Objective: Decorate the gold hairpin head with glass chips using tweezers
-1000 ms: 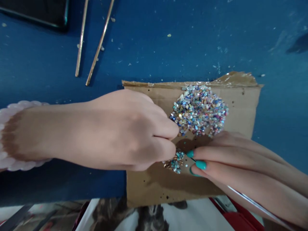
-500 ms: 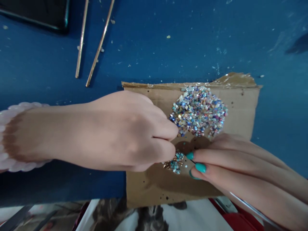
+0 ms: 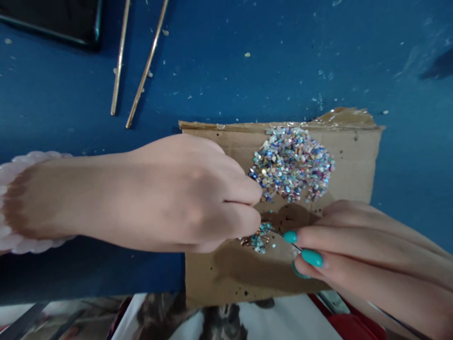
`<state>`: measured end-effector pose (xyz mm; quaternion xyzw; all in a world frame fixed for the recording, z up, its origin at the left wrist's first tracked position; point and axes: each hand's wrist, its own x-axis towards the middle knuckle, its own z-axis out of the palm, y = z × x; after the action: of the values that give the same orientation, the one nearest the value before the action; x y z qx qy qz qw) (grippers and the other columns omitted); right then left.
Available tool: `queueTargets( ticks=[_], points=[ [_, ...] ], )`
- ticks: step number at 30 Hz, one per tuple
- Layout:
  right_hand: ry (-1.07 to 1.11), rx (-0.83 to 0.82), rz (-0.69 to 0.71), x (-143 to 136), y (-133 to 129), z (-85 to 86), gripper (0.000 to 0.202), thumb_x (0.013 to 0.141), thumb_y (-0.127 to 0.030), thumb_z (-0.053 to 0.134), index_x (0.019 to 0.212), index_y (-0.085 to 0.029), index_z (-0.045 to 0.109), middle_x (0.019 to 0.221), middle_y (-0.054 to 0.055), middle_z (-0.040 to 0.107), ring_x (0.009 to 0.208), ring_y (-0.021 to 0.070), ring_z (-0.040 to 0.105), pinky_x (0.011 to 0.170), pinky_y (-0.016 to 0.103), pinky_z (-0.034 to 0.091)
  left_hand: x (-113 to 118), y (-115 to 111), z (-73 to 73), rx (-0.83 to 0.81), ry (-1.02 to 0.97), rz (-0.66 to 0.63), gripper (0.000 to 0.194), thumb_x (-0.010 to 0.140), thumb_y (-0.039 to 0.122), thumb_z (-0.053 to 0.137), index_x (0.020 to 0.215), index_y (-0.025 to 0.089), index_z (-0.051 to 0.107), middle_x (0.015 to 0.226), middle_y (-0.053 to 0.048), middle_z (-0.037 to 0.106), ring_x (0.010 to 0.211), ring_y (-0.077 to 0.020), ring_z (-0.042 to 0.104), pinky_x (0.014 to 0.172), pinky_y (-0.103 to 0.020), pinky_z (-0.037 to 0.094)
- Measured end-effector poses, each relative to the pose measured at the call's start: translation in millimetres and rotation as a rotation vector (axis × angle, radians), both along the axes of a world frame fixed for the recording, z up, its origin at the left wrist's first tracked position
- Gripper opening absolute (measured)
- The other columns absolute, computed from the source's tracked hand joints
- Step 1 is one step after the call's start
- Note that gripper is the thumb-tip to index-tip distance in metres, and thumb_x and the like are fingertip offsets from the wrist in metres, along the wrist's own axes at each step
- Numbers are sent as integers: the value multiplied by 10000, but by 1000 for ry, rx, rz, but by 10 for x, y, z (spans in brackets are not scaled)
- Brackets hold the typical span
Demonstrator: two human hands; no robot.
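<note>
My left hand (image 3: 191,193) is closed, its fingertips hidden under the knuckles. It holds a small gold-coloured ornament (image 3: 257,240) set with blue and turquoise chips, partly covered by the fingers. My right hand (image 3: 357,250), with turquoise nails, pinches a thin metal pick (image 3: 296,246). The pick's tip touches or lies just beside the right edge of the ornament; I cannot tell which. Its rear end (image 3: 392,317) shows below the palm. Above both hands, a pile of glittering multicoloured chips (image 3: 293,165) is spread on a piece of cardboard (image 3: 283,281).
Two thin gold-coloured rods (image 3: 146,66) lie on the blue table (image 3: 219,56) at the upper left. A black device with a dark, glossy surface (image 3: 49,19) occupies the corner. White specks dot the tabletop. Patterned cloth (image 3: 198,321) shows below the cardboard's near edge.
My right hand has drawn back slightly to the right and down, with more of the pick showing. My left hand and the ornament stay almost in place.
</note>
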<state>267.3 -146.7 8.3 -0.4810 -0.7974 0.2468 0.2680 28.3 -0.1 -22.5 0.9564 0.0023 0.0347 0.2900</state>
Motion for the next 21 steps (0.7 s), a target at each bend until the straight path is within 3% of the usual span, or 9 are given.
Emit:
queueTargets(
  ticks=[2,4,7,12,16,18,21],
  points=[
    [7,32,-49,100,-60,-45,215,880,-350,734,1089,-302,724,948,-5,775,952,220,744,879,344,650,18,2,6,5,-14,3,196,913,216,547,720,245,573,646,47,530,555,-132,430,503,-335,276],
    [17,50,-130,96,-139,-82,139,928,-385,653,1020,-304,719,966,-5,761,973,228,730,815,372,655,33,3,13,16,-40,13,175,904,219,546,748,254,618,656,36,548,553,-141,432,493,-344,297],
    [1,40,-181,35,-233,-90,150,930,-434,665,906,-295,715,984,-44,760,914,204,722,839,380,648,43,-1,24,44,-65,31,179,892,183,537,780,263,651,671,36,565,555,-156,436,472,-368,310],
    [35,20,-140,55,-200,-17,82,937,-314,666,911,-285,739,1038,-68,776,950,198,717,974,402,609,54,2,43,93,-101,59,195,881,168,522,799,270,667,661,15,581,544,-180,450,434,-411,279],
    [-40,12,40,-95,-89,47,72,892,-212,727,891,-283,722,944,-106,791,810,119,725,993,240,573,74,10,51,128,-115,54,240,869,127,484,831,247,688,672,5,560,556,-182,441,445,-397,307],
    [-25,44,-286,-230,-70,53,255,947,-101,610,753,-262,650,830,-99,784,744,100,702,1012,264,545,79,11,54,127,-121,57,254,874,129,470,836,242,695,674,3,557,555,-184,436,444,-405,320],
    [-119,53,-233,-369,-91,38,316,1006,-123,527,731,-261,599,787,-88,777,755,95,694,998,286,541,83,7,59,126,-127,59,236,870,145,490,826,244,700,670,0,562,549,-185,431,436,-412,319]
  ],
)
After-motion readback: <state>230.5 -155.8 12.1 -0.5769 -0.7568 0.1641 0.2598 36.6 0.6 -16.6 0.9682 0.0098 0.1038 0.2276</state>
